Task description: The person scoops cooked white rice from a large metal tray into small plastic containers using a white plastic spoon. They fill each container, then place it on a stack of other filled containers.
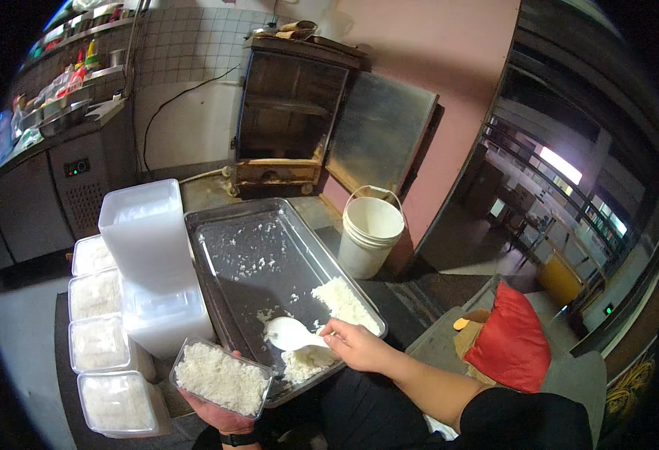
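Observation:
My left hand point(217, 413) holds up from below a clear plastic container point(268, 388) filled with cooked white rice point(221, 378). In my right hand point(357, 345) is the handle of a white rice paddle point(291, 334), its blade low over the near end of a large dark metal tray point(239, 211). A heap of rice point(343, 306) lies along the tray's right side, and another heap point(308, 363) is by the near corner below the paddle. Scattered grains cling to the tray's far half.
Left of the tray stand stacked empty plastic containers point(146, 236) and a row of several rice-filled containers point(98, 343). A white bucket point(370, 247) is beyond the tray's right edge. A red cushion point(512, 343) rests at my right; a wooden cabinet point(290, 112) with its door open stands behind.

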Demonstrator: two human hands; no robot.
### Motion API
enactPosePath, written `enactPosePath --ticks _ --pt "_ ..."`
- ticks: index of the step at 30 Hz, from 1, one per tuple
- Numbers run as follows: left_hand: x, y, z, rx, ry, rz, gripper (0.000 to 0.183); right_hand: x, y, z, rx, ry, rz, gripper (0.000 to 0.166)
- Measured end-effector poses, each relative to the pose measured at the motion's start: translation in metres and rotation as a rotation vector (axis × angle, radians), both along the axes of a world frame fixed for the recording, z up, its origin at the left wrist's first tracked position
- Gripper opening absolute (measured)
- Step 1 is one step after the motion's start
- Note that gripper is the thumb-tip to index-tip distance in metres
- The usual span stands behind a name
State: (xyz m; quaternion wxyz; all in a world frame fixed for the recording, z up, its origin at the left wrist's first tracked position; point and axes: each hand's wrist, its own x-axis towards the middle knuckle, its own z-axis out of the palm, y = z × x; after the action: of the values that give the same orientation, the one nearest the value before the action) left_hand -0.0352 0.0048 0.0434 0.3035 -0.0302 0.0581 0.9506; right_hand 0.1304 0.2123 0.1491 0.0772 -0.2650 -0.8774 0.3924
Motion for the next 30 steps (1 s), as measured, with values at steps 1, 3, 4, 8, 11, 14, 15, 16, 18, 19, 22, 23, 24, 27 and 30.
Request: enactPosePath --ticks 1,3,4,8,11,14,15,16,18,19,22,23,24,27,30 --pt "-0.002 0.001 -0.002 -0.001 0.037 0.006 0.081 0.005 0.010 -0.011 -0.008 -0.129 -0.022 0.026" --pt "-0.004 0.001 -0.006 -0.003 0.107 0.026 0.081 0.012 0.018 -0.044 -0.153 -0.223 -0.006 0.026" --pt "-0.003 0.001 -0.003 -0.012 0.097 0.026 0.081 0.013 0.015 -0.042 -0.178 -0.296 0.017 0.028" --pt "-0.003 0.001 -0.007 -0.015 0.027 0.077 0.080 -0.011 0.009 -0.022 0.609 0.085 0.176 0.025" --pt "-0.005 -0.002 -0.011 0.021 0.067 0.069 0.080 -0.076 -0.005 0.027 0.278 0.287 0.310 0.017" --pt "-0.006 0.000 -0.013 0.033 0.073 0.040 0.080 -0.153 -0.035 0.055 0.331 0.409 0.541 0.013" --pt "-0.006 -0.001 -0.016 0.034 0.057 0.029 0.080 -0.179 -0.050 0.057 0.338 0.410 0.617 0.015" --pt "-0.005 0.001 -0.018 0.043 0.045 0.002 0.080 -0.201 -0.062 0.057 0.370 0.389 0.660 0.016" --pt "-0.008 0.005 -0.026 0.034 0.089 -0.036 0.079 -0.236 -0.077 0.050 0.452 0.254 0.663 0.022" --pt "-0.007 0.004 -0.017 0.022 -0.046 -0.014 0.074 -0.250 -0.080 0.046 0.503 0.199 0.658 0.023" --pt "-0.007 -0.001 -0.015 -0.006 -0.007 0.014 0.074 -0.277 -0.091 0.035 0.490 -0.017 0.694 0.022" --pt "-0.009 0.000 -0.015 -0.005 0.013 0.018 0.073 -0.282 -0.089 0.034 0.439 -0.010 0.719 0.021" --pt "-0.009 0.000 -0.015 -0.007 0.025 0.023 0.073 -0.287 -0.085 0.034 0.382 -0.007 0.747 0.020" --pt "-0.007 -0.003 -0.016 -0.006 0.080 0.005 0.072 -0.294 -0.079 0.045 0.184 -0.109 0.807 0.023" --pt "-0.009 -0.001 -0.028 0.010 0.061 -0.007 0.075 -0.296 -0.068 0.047 0.041 -0.121 0.774 0.023"
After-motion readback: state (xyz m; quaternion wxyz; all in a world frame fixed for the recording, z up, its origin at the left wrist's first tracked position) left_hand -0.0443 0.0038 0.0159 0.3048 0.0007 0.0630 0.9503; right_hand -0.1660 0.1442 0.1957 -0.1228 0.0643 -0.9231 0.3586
